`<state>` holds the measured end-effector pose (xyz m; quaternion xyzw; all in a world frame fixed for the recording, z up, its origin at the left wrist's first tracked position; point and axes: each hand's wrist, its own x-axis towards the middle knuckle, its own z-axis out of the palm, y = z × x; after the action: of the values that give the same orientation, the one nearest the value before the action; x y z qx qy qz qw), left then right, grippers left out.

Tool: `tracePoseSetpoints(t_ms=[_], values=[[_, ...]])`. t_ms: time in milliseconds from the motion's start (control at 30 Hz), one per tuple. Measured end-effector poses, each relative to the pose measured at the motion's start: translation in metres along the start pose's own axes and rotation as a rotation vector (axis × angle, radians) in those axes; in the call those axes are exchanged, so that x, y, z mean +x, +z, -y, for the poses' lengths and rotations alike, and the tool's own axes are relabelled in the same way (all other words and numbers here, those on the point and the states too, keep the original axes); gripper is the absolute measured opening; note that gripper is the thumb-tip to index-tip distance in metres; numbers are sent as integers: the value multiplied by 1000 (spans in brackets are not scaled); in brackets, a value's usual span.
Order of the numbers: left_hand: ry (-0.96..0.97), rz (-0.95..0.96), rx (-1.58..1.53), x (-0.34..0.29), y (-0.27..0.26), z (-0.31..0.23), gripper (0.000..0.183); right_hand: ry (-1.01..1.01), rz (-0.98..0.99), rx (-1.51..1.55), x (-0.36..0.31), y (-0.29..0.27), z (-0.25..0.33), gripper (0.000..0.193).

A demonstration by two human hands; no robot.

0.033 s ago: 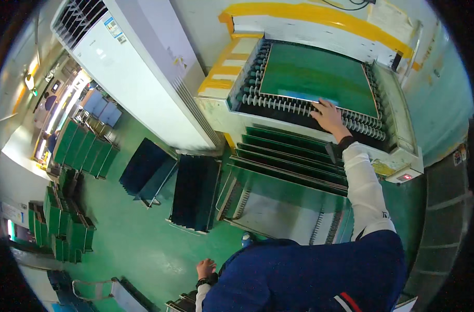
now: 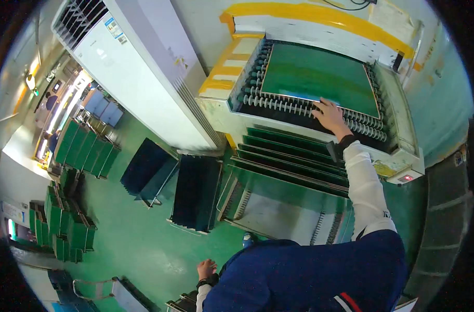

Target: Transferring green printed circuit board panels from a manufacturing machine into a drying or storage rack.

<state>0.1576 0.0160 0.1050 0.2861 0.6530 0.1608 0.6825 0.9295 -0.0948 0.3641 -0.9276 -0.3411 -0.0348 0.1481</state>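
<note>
One right hand point(image 2: 330, 115), fingers spread flat on green panel point(image 2: 320, 78) edge atop roller conveyor point(image 2: 278, 106); left hand point(image 2: 206, 269) prob. loosely curled, empty.

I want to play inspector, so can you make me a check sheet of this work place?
Surface: roller conveyor on a cream machine, carrying a green panel.
Job's things: green panel lies flat on the rollers; slotted rack of green panels below it.
Clutter: dark panel racks on the green floor.
Hands: right hand rests on the panel's near edge; left hand hangs low, empty.
Cables: black cable at top.
Surroundings: white cabinet, stacked green panels at left.
</note>
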Motion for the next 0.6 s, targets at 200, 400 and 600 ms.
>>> tracePoseSetpoints(t_ms=[200,400,600], values=[[234,-18,162,-4,-19,27,20,25,71,22,44,-5,-23,52],[271,-32,228,-17,-27,52,14,12,68,-8,71,-5,-41,54],[580,71,1236,7,-49,63,13,4,15,-25,79,9,-41,55]])
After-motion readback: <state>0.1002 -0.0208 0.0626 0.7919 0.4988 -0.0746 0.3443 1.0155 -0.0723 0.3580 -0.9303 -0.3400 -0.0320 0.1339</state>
